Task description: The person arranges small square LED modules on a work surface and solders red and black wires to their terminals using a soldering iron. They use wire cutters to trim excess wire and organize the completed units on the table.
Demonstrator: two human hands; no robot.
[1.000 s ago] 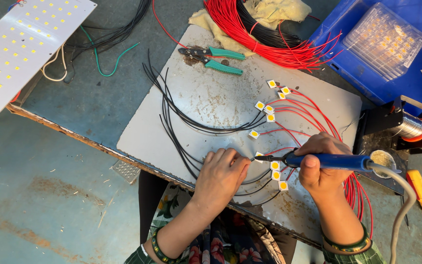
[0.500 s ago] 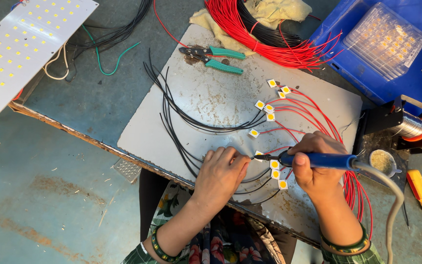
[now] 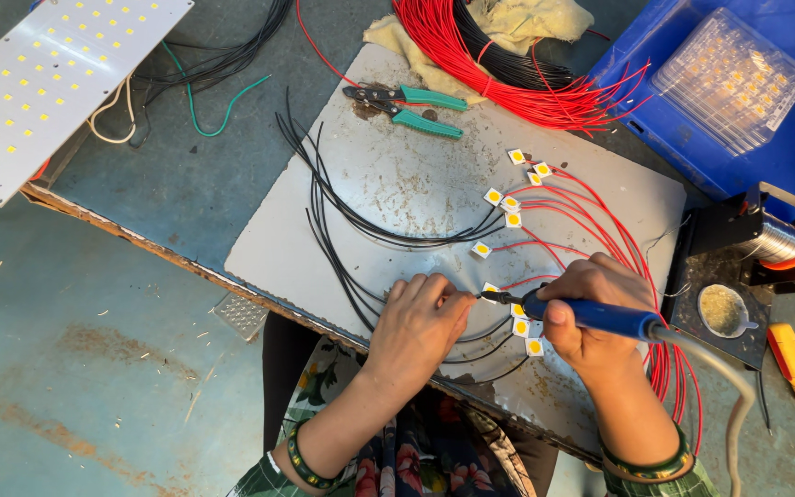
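two hands soldering small led chips on a grey metal sheet (image 3: 397,184)

the right hand (image 3: 595,317) is closed around a blue-handled soldering iron (image 3: 591,315), its tip lying at a small white-and-yellow led chip (image 3: 490,289) near the sheet's front edge; the left hand (image 3: 419,322) rests on the sheet just beside that chip, fingers curled and pinched at the tip, though what they pinch is too small to tell; black wires (image 3: 342,212) curve across the sheet's left half, red wires (image 3: 591,216) across its right; green-handled pliers (image 3: 416,106) lie at the sheet's far edge; a white led panel (image 3: 48,83) sits well left of the sheet
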